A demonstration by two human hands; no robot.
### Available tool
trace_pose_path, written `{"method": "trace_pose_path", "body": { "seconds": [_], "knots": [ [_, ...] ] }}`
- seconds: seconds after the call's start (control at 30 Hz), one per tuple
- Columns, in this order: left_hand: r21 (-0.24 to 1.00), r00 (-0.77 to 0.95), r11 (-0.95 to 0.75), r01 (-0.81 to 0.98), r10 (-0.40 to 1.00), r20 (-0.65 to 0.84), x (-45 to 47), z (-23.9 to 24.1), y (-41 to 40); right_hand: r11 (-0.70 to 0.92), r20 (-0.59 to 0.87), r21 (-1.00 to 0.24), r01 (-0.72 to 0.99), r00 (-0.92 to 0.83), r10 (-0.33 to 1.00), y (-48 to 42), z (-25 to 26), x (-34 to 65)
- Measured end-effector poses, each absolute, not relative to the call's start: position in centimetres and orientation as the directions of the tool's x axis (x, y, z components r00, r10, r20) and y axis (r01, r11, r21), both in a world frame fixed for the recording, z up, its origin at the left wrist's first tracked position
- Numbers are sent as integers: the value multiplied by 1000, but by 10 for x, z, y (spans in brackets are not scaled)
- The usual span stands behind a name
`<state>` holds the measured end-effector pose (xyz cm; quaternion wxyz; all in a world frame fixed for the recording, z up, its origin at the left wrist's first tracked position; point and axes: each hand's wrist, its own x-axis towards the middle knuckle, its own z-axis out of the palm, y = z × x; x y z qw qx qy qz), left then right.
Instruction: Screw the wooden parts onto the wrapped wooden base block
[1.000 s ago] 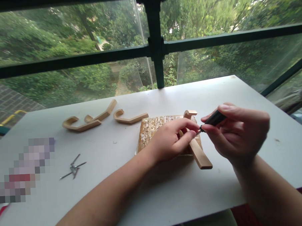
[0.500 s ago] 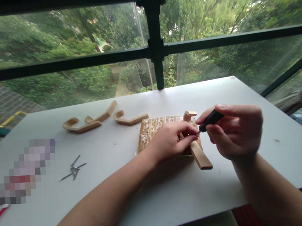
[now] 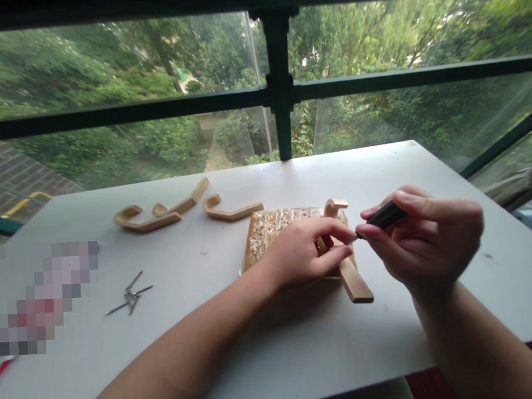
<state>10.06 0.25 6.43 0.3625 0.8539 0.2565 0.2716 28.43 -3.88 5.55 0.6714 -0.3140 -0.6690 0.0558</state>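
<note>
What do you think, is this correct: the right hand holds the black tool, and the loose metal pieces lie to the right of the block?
Not quite: the metal pieces lie to the left of the block, as the head view shows. The right hand does hold the black tool.

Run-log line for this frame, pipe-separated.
left hand: at wooden hook across block | right hand: gripping black-handled tool | table: three more hooks, thin metal pieces

A black-handled screwdriver [image 3: 386,215] slants down toward a pale wooden hook [image 3: 354,280] lying across a brown block [image 3: 255,242], straight end overhanging.
</note>
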Motion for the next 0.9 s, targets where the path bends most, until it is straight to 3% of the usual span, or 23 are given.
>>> {"method": "trace_pose_path", "body": {
  "seconds": [0.13,0.47,0.9],
  "knots": [
    [770,722,-594,233,636,273,101,64,4,829,872,-475,295,29,489,-41,58,283],
    [749,718,-613,250,636,282,102,62,5,783,787,-616,81,35,616,-44,62,279],
    [735,755,-630,249,602,261,101,65,4,798,832,-553,241,104,545,-41,63,280]
  ]
}}
